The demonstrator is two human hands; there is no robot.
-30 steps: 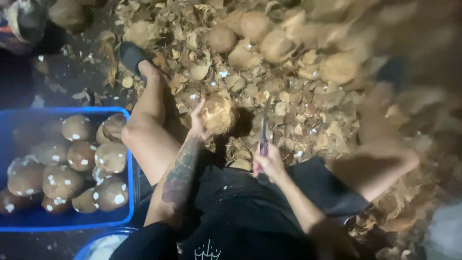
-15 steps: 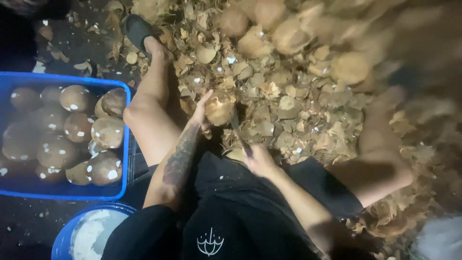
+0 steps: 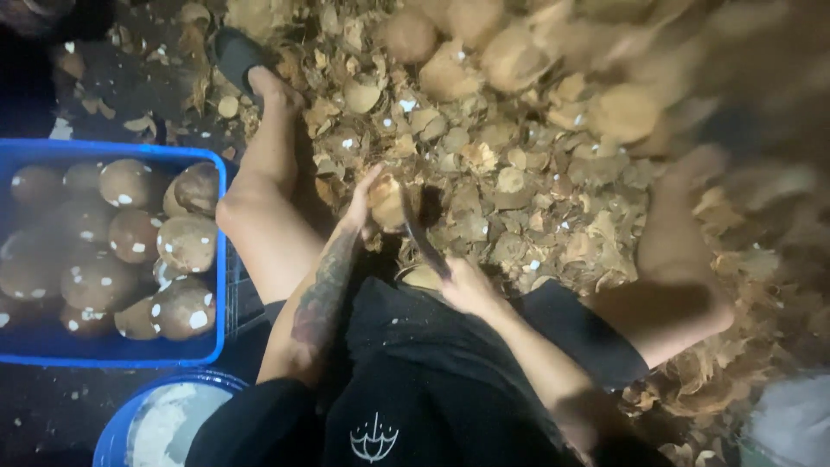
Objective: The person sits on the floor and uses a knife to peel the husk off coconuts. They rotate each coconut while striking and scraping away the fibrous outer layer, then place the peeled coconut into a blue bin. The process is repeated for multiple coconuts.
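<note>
Centrally, a coconut (image 3: pixel 386 201) is held in the left hand (image 3: pixel 363 206), whose fingers are wrapped around its left side, just above the person's lap and over the heap of husk scraps (image 3: pixel 519 164). A knife (image 3: pixel 421 240) is gripped in the right hand (image 3: pixel 467 285), closed tight around the handle, and its blade is laid against the coconut's right edge. Both bare legs are spread to either side, the left foot resting in a dark sandal (image 3: pixel 235 54). To the left, a blue crate (image 3: pixel 112 355) is filled with peeled brown coconuts flecked white. Below it, part of a blue bucket (image 3: pixel 117 437) with pale contents is seen. Further whole coconuts lie blurred at the top of the heap.
</note>
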